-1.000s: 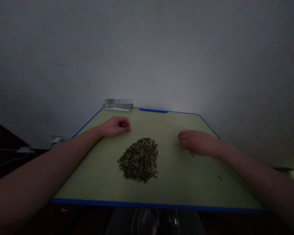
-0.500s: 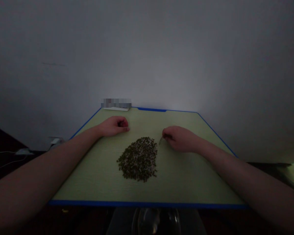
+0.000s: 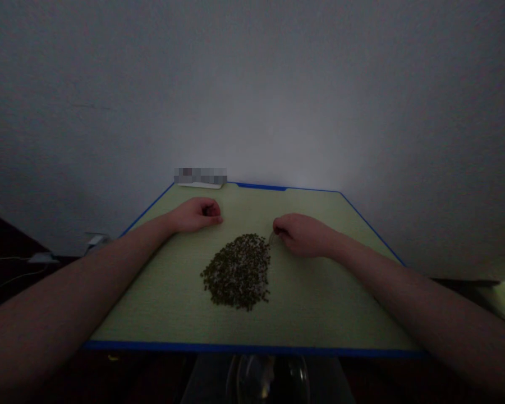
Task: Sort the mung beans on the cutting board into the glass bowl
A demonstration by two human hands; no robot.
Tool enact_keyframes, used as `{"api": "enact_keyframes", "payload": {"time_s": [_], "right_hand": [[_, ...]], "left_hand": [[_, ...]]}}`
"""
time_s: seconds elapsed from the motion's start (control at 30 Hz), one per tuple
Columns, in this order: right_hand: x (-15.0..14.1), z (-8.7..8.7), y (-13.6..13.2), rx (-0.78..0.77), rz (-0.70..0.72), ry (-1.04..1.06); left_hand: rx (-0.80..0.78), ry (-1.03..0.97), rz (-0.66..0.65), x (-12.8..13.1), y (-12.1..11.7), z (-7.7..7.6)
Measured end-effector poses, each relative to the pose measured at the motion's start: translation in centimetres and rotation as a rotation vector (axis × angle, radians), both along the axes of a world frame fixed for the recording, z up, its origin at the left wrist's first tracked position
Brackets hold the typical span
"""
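A rounded heap of small dark green beans or seeds mixed with pale grains (image 3: 238, 273) lies spread on the light green tabletop (image 3: 164, 311). My left hand (image 3: 197, 215) rests on its side beyond the heap to the left, fingers loosely curled, with nothing visible in them. On the heap's right, my right hand (image 3: 301, 234) pinches a pair of thin, pale tweezers (image 3: 271, 239). Their tips point down toward the heap's upper right edge; whether they touch a grain is too dim to tell.
A pale flat object (image 3: 200, 184), partly blurred, sits at the table's far left corner. Blue edging (image 3: 252, 349) borders the table. Below the front edge is a clear, shiny rounded vessel (image 3: 273, 379). A white power strip with cables (image 3: 43, 258) is at left; a wall stands behind.
My right hand has moved slightly left with the tweezers, bringing their tips to the heap's edge. My left hand stays in place, and the heap looks the same.
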State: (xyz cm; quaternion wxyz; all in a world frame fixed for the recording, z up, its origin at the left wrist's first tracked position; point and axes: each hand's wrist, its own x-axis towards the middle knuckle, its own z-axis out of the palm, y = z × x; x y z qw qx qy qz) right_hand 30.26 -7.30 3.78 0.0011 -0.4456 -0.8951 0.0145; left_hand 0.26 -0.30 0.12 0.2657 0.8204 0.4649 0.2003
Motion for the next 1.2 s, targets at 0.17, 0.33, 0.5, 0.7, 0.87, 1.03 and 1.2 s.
{"api": "enact_keyframes", "payload": {"time_s": [0.17,0.33,0.5,0.7,0.87,1.03,1.2], "right_hand": [[-0.4,0.5,0.0,-0.055,0.021,-0.043],[-0.7,1.0,-0.7,-0.115,-0.01,-0.104],[-0.8,0.7,-1.2,-0.091,-0.074,-0.122],[-1.1,0.5,-1.3,-0.105,-0.067,-0.113],[-1.1,0.7,-1.5,-0.135,-0.047,-0.111],[-0.7,0.9,-2.0,-0.155,-0.032,-0.127],[-0.2,1.1,-3.1,-0.173,-0.042,-0.161]], "left_hand": [[0.008,-0.001,-0.004,0.0,0.1,0.0],[0.022,-0.005,-0.008,-0.1,0.2,-0.2],[0.038,0.005,-0.016,-0.2,0.3,-0.2],[0.028,0.013,-0.014,0.0,0.0,0.1],[0.016,0.006,-0.004,0.0,0.0,0.0],[0.018,0.006,-0.004,0.0,0.2,-0.1],[0.004,-0.007,-0.013,0.0,0.0,0.0]]}}
